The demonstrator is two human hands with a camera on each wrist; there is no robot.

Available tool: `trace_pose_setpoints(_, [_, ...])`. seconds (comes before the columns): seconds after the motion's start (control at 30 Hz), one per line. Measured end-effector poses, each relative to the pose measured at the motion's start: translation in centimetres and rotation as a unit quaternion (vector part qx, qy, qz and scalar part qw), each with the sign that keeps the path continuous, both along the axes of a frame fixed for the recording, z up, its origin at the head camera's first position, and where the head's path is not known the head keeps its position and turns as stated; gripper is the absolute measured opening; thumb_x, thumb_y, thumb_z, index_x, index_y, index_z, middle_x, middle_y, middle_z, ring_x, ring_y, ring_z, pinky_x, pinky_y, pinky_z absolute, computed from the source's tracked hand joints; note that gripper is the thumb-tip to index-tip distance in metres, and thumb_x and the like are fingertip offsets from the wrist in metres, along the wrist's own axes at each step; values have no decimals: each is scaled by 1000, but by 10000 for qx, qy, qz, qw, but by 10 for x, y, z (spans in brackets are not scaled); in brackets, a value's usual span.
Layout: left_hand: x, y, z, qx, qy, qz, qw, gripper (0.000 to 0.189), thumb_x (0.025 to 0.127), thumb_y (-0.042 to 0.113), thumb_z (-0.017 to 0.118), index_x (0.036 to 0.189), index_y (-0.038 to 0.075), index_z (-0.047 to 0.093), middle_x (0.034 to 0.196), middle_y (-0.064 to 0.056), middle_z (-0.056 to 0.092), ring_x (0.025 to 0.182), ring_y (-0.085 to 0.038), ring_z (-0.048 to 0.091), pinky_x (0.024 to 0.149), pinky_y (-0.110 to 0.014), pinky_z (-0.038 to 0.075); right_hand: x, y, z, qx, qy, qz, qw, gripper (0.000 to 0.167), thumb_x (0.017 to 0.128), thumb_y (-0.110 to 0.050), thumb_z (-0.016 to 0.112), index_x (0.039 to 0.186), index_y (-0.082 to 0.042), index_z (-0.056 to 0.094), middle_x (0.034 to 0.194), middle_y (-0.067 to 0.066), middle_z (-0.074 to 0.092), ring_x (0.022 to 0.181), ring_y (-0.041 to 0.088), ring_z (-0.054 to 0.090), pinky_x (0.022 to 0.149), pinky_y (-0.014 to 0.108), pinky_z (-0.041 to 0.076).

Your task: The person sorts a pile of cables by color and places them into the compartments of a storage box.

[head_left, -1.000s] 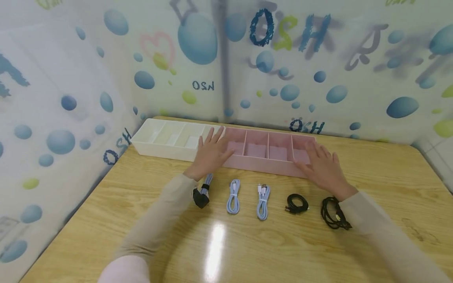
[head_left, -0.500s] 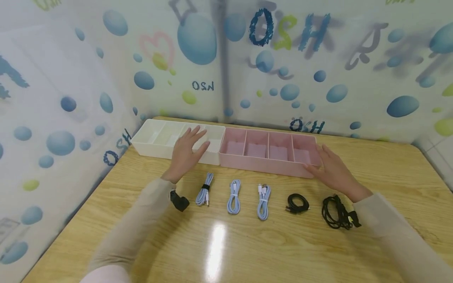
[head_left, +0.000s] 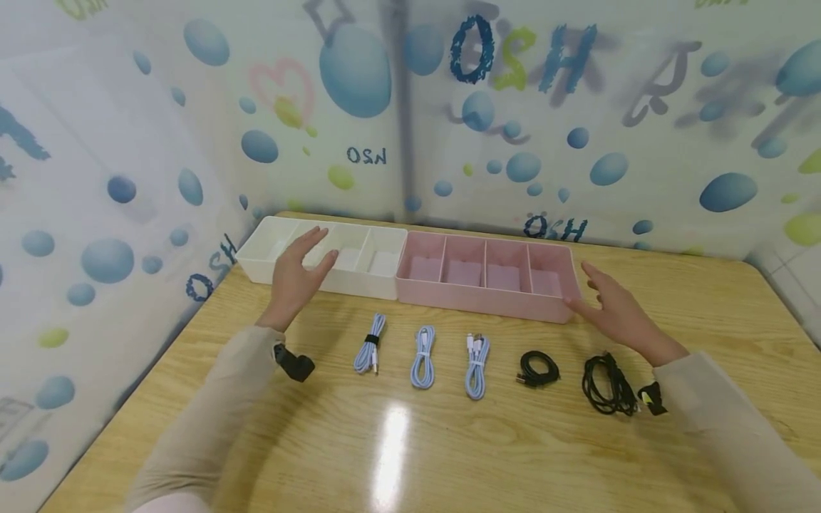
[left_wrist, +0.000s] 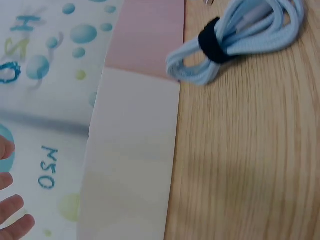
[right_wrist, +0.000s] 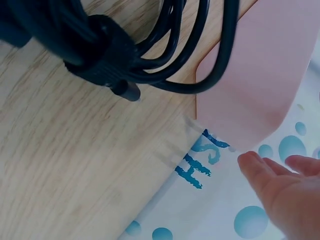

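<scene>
A white divided box (head_left: 321,281) and a pink divided box (head_left: 481,299) stand end to end at the back of the table. My left hand (head_left: 295,278), fingers spread, is over the front of the white box and holds nothing. At the pink box's right end is my right hand (head_left: 618,313), thumb by the front corner, palm empty. Before the boxes lies a row of bundled cables: a light blue cable with a black strap (head_left: 370,345), two more light blue cables, a small coiled black cable (head_left: 537,369) and a larger black cable (head_left: 606,385).
A patterned wall sheet (head_left: 449,178) rises right behind the boxes and along the left side. The wooden table (head_left: 500,456) carries a bright light reflection near its front. A black wrist device (head_left: 295,363) sits at the left sleeve.
My left hand has moved left from the joint between the boxes, over the white box. My right hand has shifted rightward off the pink box's end compartment. Boxes and cables stay put.
</scene>
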State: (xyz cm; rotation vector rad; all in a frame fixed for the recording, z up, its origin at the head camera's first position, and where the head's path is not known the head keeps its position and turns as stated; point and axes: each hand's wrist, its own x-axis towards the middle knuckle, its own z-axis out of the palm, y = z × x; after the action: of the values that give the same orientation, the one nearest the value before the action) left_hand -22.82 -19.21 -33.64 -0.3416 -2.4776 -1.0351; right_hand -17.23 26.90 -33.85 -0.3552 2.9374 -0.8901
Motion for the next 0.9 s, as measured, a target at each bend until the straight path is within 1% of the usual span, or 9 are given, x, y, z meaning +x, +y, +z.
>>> trace_pose_setpoints(0.1, [-2,-12,0,172,-268,197,9993,47,87,27,57,128,7,48,131,-14,42,120,-31,36,98,-44,28,0,2,0,-121,-76,-51,9999,74,91,-27,49,139,7,4,138,33,13,117,50,26,90,57,29])
trace_pose_setpoints(0.2, [-4,-25,0,472,-587,438,9962,48,88,32,54,129,9,46,131,-14,43,117,-31,39,95,-46,31,-1,4,0,-235,-167,-101,9995,75,92,-30,48,139,6,3,138,33,13,118,50,26,91,57,29])
trace_pose_setpoints(0.3, [-6,-35,1,885,-819,629,9907,50,88,37,52,130,9,46,131,-12,43,115,-30,41,92,-46,33,-2,7,-2,-429,-263,-135,9986,75,92,-34,46,140,5,3,138,33,14,118,50,25,91,57,28])
trace_pose_setpoints(0.43, [-7,-45,2,1312,-979,834,9830,52,88,39,51,130,8,46,130,-11,44,114,-28,42,91,-44,35,-3,11,-3,-655,-309,-138,9973,72,92,-30,46,140,5,5,136,34,17,119,49,26,90,57,29])
trace_pose_setpoints(0.57, [-8,-52,3,1453,-1129,944,9784,53,89,39,49,131,8,44,131,-10,43,115,-27,41,92,-43,34,-3,13,-4,-802,-353,-167,9960,69,93,-28,46,140,4,7,135,34,20,118,49,27,89,57,31])
trace_pose_setpoints(0.8, [-9,-66,3,1744,-1453,1015,9686,54,90,39,46,134,9,40,139,-9,33,124,-27,29,99,-45,24,-7,12,-8,-815,-421,-297,9953,69,93,-32,45,139,5,11,133,34,24,116,48,31,87,56,33])
trace_pose_setpoints(0.9, [-10,-73,1,1767,-1531,1053,9666,54,90,40,45,134,9,39,140,-9,30,125,-28,26,99,-45,23,-8,11,-9,-839,-435,-331,9950,68,92,-31,46,139,6,13,133,33,25,116,48,32,87,55,34])
